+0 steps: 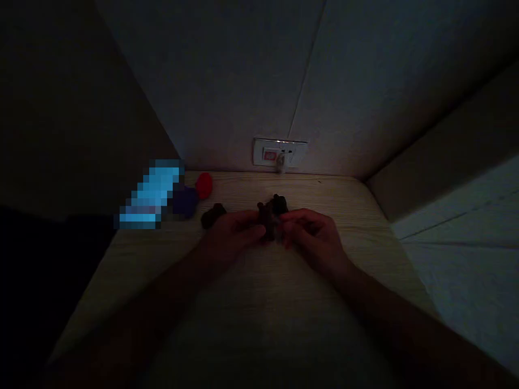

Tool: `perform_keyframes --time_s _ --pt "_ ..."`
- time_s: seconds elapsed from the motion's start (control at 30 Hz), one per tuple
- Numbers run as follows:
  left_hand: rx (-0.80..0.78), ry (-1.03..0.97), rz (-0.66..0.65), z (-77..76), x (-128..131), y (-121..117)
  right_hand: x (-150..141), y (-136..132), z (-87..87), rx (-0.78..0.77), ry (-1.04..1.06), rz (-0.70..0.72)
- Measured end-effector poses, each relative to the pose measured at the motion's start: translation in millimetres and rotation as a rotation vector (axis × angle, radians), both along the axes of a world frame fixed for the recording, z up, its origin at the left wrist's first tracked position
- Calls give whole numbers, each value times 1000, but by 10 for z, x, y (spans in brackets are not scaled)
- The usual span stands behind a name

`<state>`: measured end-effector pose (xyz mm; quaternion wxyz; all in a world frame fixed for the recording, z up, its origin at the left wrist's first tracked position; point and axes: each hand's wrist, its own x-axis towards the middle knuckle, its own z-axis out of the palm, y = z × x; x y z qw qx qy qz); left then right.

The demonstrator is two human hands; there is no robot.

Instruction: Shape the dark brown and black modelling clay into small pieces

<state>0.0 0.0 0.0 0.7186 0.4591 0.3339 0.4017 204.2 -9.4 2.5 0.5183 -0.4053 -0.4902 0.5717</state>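
Note:
The scene is very dark. Both of my hands meet over a light wooden table [251, 302] near its far edge. My left hand [233, 232] and my right hand [314, 235] are closed from either side on one small dark lumpy object [272, 215]; I cannot make out what it is. A second small dark lump [213, 215] lies on the table just left of my left hand.
A red round thing [204, 185] and a dark blue lump [185, 201] sit at the table's far left, beside a glowing blue pixelated patch [152, 195]. A wall socket plate [279, 152] is mounted just behind the table. A pale surface [466, 243] lies to the right.

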Motion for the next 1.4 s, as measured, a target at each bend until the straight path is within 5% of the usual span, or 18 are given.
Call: perform_keyframes --time_s 0.97,1.4 --pt "23 161 16 59 -13 9 -43 -32 72 14 -111 -1" --pt "-7 74 18 -3 -25 14 -52 -32 79 5 -64 17"
